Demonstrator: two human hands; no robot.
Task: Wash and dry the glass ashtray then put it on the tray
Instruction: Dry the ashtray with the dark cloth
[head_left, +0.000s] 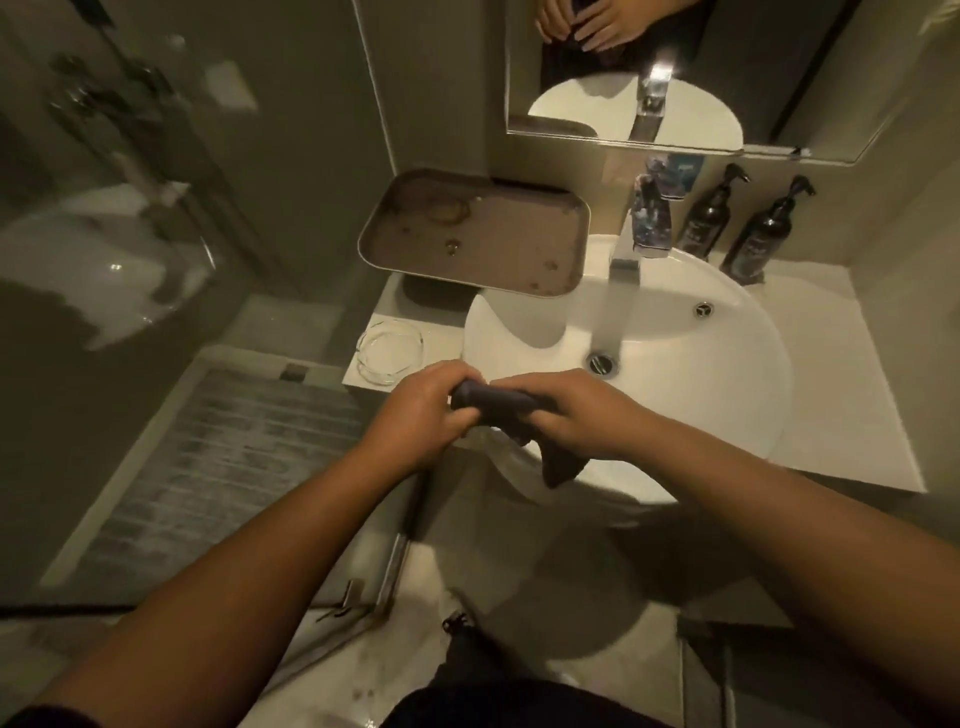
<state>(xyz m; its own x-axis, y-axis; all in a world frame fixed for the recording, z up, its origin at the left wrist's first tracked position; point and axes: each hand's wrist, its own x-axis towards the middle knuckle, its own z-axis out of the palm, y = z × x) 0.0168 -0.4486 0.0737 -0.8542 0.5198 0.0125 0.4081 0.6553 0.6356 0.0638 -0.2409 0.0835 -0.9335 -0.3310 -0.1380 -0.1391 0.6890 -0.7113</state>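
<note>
A clear glass ashtray (390, 351) sits on the white counter to the left of the round sink (727, 384). Behind it, a brown tray (519, 228) with wet marks rests on the counter. Both hands grip a dark twisted cloth (498, 402) over the sink's near left rim. My left hand (423, 408) holds its left end, and my right hand (566, 415) holds the right part. A loose end of the cloth hangs below my right hand. Water runs from the faucet (626, 249) into the basin.
Two dark pump bottles (737, 223) stand at the back right of the counter, beside a small packet (652, 218) at the faucet. A mirror (779, 78) hangs above. A glass shower partition (156, 260) and a grey mat (218, 467) lie to the left.
</note>
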